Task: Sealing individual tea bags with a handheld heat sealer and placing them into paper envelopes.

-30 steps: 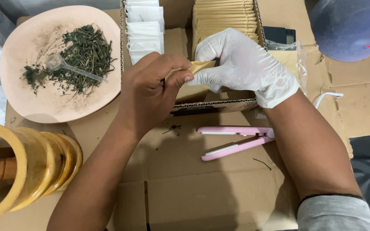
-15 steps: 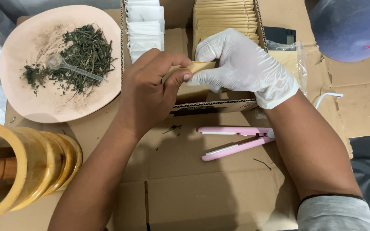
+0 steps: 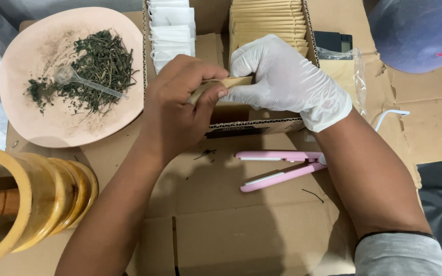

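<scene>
Small tan paper sachet (image 3: 228,83), centre-top of frame, is pinched between both your hands above the cardboard box (image 3: 262,125). Since a second ago it has barely moved: a bit more of its edge shows between the fingers, and your left thumb has slid along it. So I judge you're still working the sachet's mouth, not done with it.

Your left hand (image 3: 180,110), bare, is closed on the sachet's left end, thumb on top. Your right hand (image 3: 287,79), in a white glove, grips the right end with fingertips curled tight.

Just behind: a row of white sachets (image 3: 172,25) and a row of tan ones (image 3: 267,18) standing in the box. Upper left: pink plate (image 3: 31,128) with dried green herbs (image 3: 98,66) and a clear plastic spoon (image 3: 78,81). Below your hands, the pink heat sealer (image 3: 282,168) lies untouched, jaws apart, same place as before. Lower left: wooden mortar (image 3: 31,204).
</scene>
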